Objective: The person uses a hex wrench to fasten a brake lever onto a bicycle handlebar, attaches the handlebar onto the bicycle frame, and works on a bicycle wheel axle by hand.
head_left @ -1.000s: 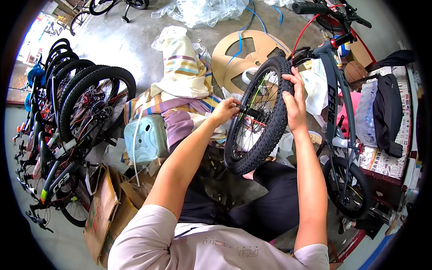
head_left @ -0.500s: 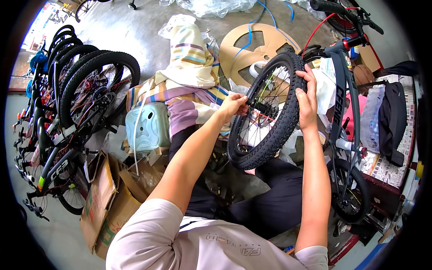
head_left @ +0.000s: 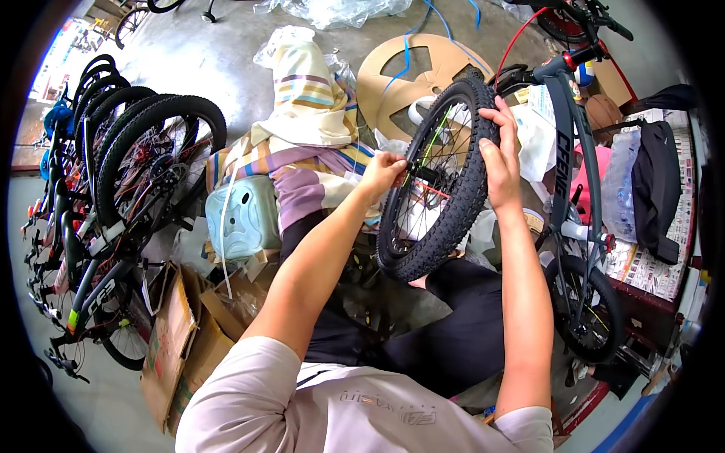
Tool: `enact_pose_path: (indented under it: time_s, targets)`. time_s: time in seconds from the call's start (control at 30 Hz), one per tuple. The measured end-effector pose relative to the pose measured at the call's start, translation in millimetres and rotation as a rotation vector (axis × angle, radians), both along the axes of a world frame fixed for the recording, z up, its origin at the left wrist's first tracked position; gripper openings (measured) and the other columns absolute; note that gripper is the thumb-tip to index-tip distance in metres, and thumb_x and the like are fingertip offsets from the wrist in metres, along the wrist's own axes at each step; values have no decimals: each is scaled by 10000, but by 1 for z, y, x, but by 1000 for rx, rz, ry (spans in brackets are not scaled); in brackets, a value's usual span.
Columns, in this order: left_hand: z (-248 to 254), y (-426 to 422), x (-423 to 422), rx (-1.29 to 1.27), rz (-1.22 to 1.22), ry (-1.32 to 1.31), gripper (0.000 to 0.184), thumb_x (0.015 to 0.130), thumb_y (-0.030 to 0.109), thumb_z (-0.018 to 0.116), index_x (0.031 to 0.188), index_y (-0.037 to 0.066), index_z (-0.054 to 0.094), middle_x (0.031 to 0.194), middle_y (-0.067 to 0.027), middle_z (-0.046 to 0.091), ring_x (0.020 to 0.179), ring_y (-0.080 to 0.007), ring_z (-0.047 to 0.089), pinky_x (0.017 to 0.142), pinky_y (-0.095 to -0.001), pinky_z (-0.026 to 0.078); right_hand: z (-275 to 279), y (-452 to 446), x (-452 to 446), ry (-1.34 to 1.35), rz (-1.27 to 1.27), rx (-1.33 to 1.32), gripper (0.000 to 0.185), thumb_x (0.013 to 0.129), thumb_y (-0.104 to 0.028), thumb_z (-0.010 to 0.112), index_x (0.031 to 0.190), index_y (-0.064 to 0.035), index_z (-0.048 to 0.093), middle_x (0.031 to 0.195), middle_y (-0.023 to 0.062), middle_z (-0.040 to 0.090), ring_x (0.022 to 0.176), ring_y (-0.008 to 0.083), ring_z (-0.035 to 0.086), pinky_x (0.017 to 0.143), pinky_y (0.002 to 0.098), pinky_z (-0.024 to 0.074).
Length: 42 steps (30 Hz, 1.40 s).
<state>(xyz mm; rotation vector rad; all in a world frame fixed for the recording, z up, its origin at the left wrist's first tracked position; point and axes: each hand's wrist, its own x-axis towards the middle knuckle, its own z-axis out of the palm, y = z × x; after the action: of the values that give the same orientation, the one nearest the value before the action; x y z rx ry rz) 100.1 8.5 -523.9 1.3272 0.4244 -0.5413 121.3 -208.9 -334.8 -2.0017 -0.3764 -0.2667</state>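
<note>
1. Curled the left hand (head_left: 384, 174) into a loose pinch at the near end of the hub (head_left: 426, 174); could not tell of anything small between the fingertips.
2. Bent the right hand (head_left: 502, 162) half open around the outside of the tyre (head_left: 474, 189), with thumb and fingers against the tread, taking hold there.
3. Held the bicycle wheel (head_left: 442, 180) tilted between both hands, in front of the body and above the dark-trousered legs (head_left: 445, 347).
4. Kept nearly the same tilt as half a second earlier, with the left fingers seemingly bunched a little closer. Suggested, as a judgement, fine finger work at the hub, with the right hand steadying.
5. Saw just beyond, on the floor (head_left: 226, 45), a heap of striped cloth (head_left: 306, 162) and a cut-out cardboard disc (head_left: 377, 83), crowding the wheel's far side.
6. Saw near the right forearm an upright grey bicycle frame (head_left: 565, 143) with a red cable (head_left: 519, 34); judged likely to limit any swing that way.
7. Found to the left a light-blue plastic piece (head_left: 243, 219), an opened cardboard box (head_left: 170, 340) and a tight row of bicycles (head_left: 162, 151).
8. Noted at far right a dark bag (head_left: 655, 177) beside spread newspaper (head_left: 653, 264).
</note>
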Motion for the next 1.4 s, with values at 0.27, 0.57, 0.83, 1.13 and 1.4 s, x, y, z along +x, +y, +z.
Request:
enact_pose_path:
  time_s: [0.27,0.57,0.83,1.13,1.4]
  targets:
    - [17,-15,-5,1065,-139,-543,266,843,180,730,1054,34,656,882,-164,721,829,-318,711,726,-418,539,0,9,2,-10,-9,6,407,872,-187,542,1254,-46,566,1518,224,353,1440,359,323,1184,449,231]
    - [-1,17,7,-225,86,208,184,984,153,642,1105,16,624,871,-52,680,676,-150,645,638,-302,578,-1,9,4,-18,5,17,399,876,-179,551,1251,-45,566,1515,223,356,1438,362,325,1184,445,229]
    - [15,-2,0,918,-203,-569,289,826,137,734,1081,28,655,933,-200,700,817,-377,695,755,-441,545,-2,8,5,-20,7,23,394,871,-160,553,1247,-43,569,1510,228,361,1445,363,319,1188,440,221]
    - [7,3,13,471,-189,-151,248,924,153,686,1130,31,625,849,-116,698,709,-228,702,661,-375,579,-3,11,6,-18,1,39,393,871,-167,556,1243,-41,571,1509,226,362,1440,361,325,1186,449,227]
    - [14,10,12,64,-59,63,183,975,133,643,1080,-16,645,859,-89,709,679,-161,679,639,-305,588,-2,8,3,-18,9,12,407,865,-168,548,1251,-42,570,1506,231,363,1438,353,325,1181,440,236]
